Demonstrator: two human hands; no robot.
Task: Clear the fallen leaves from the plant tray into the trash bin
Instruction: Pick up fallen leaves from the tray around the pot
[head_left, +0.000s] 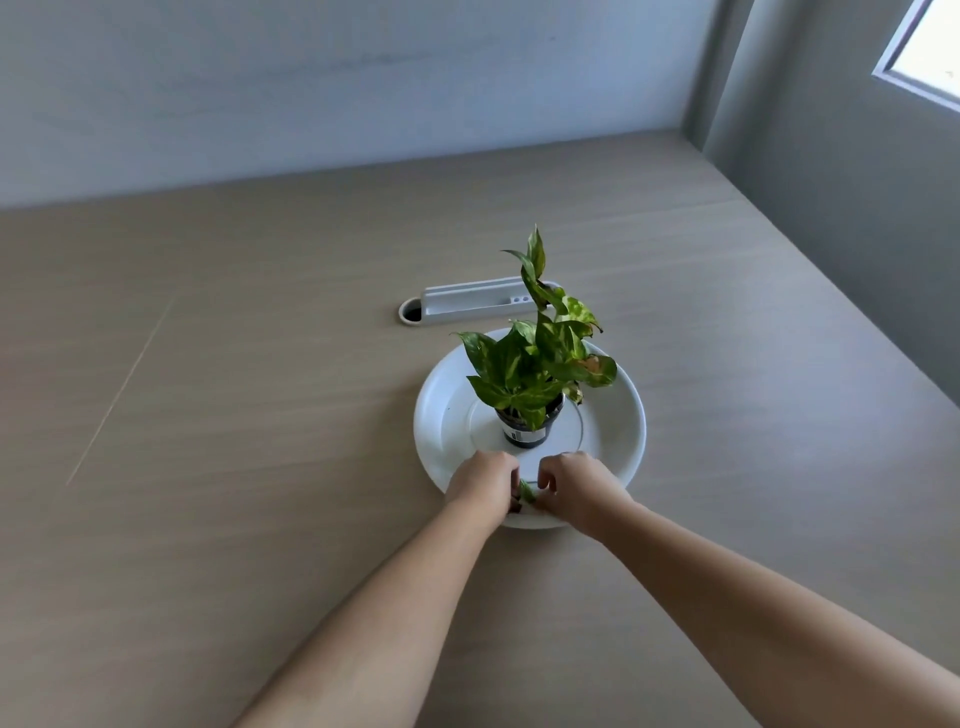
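Hands meet at the near rim of the white plant tray (441, 415), left hand (480, 480) and right hand (574, 486) pinching a green fallen leaf (527, 491) between them.

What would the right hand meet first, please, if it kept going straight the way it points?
Most likely the small dark plant pot at the middle of the white tray: the right hand points away from the person, though depth is hard to judge here.

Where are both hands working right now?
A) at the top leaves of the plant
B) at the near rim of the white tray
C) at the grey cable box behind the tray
B: the left hand and right hand meet over a green leaf at the near rim of the white tray.
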